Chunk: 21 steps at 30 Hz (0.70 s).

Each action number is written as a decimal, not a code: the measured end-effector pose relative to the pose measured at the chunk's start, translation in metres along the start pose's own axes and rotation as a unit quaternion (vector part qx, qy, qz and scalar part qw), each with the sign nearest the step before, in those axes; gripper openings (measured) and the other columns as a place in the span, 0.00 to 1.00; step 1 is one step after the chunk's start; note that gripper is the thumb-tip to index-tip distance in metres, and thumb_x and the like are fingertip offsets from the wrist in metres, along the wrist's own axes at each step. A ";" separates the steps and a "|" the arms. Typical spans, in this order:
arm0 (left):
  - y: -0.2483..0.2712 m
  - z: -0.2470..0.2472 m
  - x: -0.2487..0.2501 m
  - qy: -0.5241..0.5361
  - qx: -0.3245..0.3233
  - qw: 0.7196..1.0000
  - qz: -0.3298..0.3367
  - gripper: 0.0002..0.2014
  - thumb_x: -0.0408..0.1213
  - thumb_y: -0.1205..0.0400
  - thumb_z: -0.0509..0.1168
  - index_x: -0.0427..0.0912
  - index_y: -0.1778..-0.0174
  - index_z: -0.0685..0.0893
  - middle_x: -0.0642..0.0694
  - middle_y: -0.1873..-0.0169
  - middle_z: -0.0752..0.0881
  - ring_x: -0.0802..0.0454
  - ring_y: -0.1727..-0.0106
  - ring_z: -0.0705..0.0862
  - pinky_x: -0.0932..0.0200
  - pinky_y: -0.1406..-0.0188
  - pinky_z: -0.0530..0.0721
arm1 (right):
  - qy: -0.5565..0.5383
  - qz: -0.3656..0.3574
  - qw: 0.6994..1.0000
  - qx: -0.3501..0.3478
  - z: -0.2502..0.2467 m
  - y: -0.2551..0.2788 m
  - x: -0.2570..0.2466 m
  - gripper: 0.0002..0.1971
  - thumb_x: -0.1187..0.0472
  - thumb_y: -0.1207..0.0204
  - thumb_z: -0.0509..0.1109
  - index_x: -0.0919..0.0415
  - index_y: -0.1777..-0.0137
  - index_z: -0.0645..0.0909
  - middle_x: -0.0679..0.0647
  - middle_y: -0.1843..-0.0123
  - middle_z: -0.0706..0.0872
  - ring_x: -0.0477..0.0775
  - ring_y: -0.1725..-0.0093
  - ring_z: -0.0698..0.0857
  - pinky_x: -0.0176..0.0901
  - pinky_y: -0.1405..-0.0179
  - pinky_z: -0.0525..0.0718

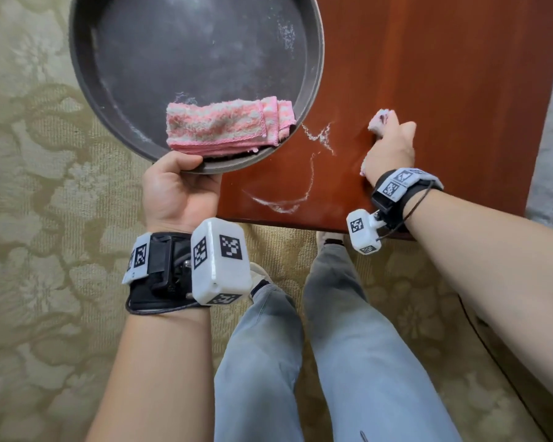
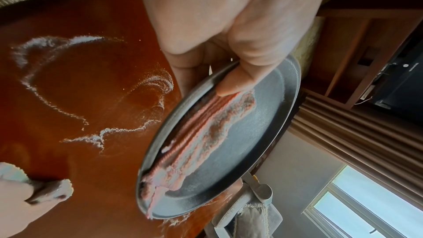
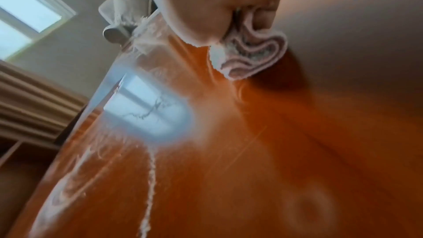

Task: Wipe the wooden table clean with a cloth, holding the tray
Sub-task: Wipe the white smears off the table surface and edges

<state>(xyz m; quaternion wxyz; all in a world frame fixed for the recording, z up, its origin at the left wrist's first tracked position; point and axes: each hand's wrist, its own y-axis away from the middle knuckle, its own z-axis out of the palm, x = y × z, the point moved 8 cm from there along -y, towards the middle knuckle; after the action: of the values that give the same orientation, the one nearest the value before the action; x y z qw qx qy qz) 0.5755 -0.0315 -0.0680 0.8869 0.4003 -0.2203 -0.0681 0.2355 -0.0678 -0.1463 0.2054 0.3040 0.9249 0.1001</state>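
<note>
From the head view, the left hand (image 1: 176, 186) grips the near rim of a round dark tray (image 1: 87, 90), thumb curled over the rim's top, fingers underneath. The tray is held beside the left edge of the wooden table (image 1: 428, 74), its right part overlapping that edge. A folded pink-and-white towel (image 1: 227, 126) lies inside the tray against its near rim. The right hand (image 1: 390, 148) is clenched around a bunched pink cloth (image 1: 379, 119) and presses it onto the tabletop near the near edge, toward the right side. Thin curling lines of white powder (image 1: 320, 138) lie on the tabletop between the tray and the cloth, and more runs toward the near left corner. A patterned beige carpet (image 1: 45, 218) covers the floor below.

The left wrist view shows the thumb (image 2: 233, 82) pressed on the tray's inside, its tip touching the towel's end, with the tray tilted. White powder trails loop across the tabletop beside it.

The right wrist view is blurred; the cloth's folded edges bulge out from under the hand, apparently resting on the wood. A straight powder streak runs toward the camera.
</note>
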 end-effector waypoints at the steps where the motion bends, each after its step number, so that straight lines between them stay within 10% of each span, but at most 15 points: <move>1: -0.001 -0.001 0.000 -0.001 0.006 1.000 0.005 0.21 0.19 0.36 0.54 0.27 0.51 0.83 0.34 0.52 0.88 0.37 0.46 0.87 0.44 0.26 0.78 | 0.024 -0.005 1.000 -0.010 0.005 -0.001 -0.006 0.28 0.73 0.25 0.56 0.54 0.26 0.69 0.59 0.40 0.69 0.64 0.56 0.81 0.56 0.57 0.88; 13: 0.003 0.014 0.006 0.049 0.052 0.995 0.067 0.22 0.19 0.37 0.54 0.28 0.48 0.82 0.34 0.53 0.88 0.36 0.47 0.87 0.44 0.23 0.74 | 0.070 -0.297 0.932 -0.196 0.067 0.053 -0.111 0.31 0.70 0.27 0.61 0.53 0.22 0.69 0.60 0.43 0.70 0.58 0.59 0.73 0.50 0.63 0.77; 21: 0.001 0.030 -0.002 0.104 0.063 0.989 0.087 0.25 0.17 0.40 0.57 0.27 0.46 0.82 0.32 0.52 0.88 0.34 0.47 0.88 0.44 0.23 0.74 | -0.017 -0.209 0.973 -0.092 -0.001 -0.040 -0.078 0.29 0.68 0.29 0.52 0.46 0.31 0.75 0.56 0.46 0.71 0.62 0.60 0.81 0.56 0.55 0.86</move>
<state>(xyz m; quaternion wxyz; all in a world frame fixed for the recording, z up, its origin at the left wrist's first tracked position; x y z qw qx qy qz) 0.5602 -0.0506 -0.0509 0.8808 0.4392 -0.1646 0.0657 0.2713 -0.1471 -0.1330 0.2649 0.0851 0.9510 0.1347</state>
